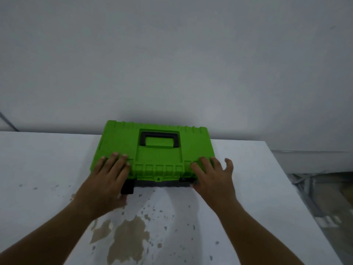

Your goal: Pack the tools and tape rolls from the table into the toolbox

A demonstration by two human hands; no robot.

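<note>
Resting flat with fingers spread, the left hand (107, 180) and right hand (214, 178) press the green toolbox (154, 152), lid down, on the table (38, 169). Rigid, smooth plastic, likely weighty; best lifted by the black handle (160, 140) beyond the fingertips.

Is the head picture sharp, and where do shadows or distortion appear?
Head view: soft, slightly blurred overall; light is dim and even, no glare; a faint shadow lies behind the green toolbox on the wall; the wide lens bends the table edges; left hand and right hand look smeared.
</note>
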